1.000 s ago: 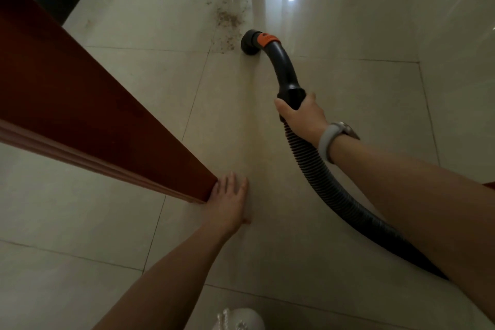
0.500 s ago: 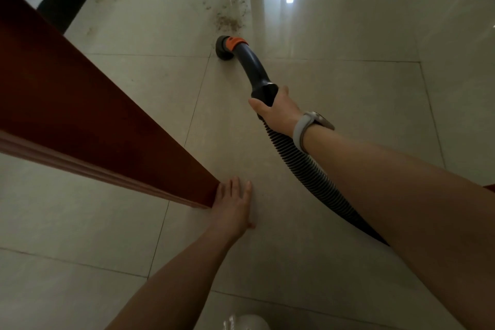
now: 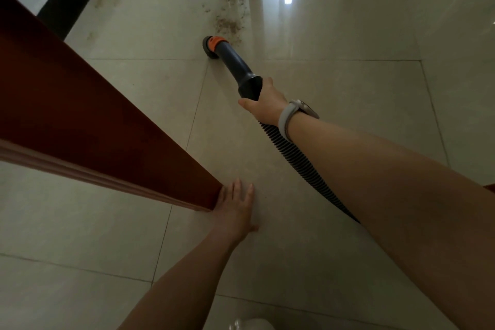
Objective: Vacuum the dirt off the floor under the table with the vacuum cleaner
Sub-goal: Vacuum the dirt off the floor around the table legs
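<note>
Head view — right hand [image 3: 263, 104] grips vacuum nozzle [image 3: 230, 61] near dirt [image 3: 227, 23].

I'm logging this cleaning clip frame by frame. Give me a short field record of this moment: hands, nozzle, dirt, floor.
right hand: gripping the vacuum hose where it meets the rigid tube
left hand: flat on the floor, touching the end of the wooden panel
nozzle: orange collar, down at the tile seam
dirt: brown specks just beyond the nozzle, trailing farther away
wristband: on right wrist
</note>
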A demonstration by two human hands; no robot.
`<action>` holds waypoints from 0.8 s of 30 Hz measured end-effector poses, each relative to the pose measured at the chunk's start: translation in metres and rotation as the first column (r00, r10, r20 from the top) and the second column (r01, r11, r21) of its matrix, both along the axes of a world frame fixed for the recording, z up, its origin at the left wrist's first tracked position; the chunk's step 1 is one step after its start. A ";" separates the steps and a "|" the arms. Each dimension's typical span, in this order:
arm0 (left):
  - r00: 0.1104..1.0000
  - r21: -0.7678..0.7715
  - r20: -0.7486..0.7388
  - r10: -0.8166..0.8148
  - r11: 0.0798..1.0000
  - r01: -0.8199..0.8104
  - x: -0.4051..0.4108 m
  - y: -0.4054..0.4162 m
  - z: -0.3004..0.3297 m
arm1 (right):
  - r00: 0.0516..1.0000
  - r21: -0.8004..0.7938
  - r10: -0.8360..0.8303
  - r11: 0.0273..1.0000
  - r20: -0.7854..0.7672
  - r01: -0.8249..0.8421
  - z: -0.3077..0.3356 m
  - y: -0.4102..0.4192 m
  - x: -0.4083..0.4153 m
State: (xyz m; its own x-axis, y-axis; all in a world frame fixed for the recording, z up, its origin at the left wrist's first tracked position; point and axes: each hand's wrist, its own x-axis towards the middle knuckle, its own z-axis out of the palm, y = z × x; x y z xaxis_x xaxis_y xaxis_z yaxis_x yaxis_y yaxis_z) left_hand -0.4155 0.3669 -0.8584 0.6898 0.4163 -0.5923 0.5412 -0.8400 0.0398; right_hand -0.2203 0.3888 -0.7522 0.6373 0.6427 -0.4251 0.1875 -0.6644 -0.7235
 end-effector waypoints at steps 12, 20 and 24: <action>1.000 -0.031 0.011 -0.023 0.999 0.023 -0.004 0.004 0.001 | 0.969 0.005 -0.228 0.973 -0.090 0.229 -0.009 -0.019 0.041; 1.000 -0.053 -0.004 -0.020 0.998 0.019 -0.004 0.004 0.001 | 0.829 0.199 -0.302 0.879 -0.471 0.433 -0.003 -0.007 0.046; 1.000 -0.045 -0.006 -0.020 0.999 0.020 -0.005 0.004 0.000 | 0.751 0.307 -0.280 0.786 -0.598 0.537 0.000 -0.011 0.048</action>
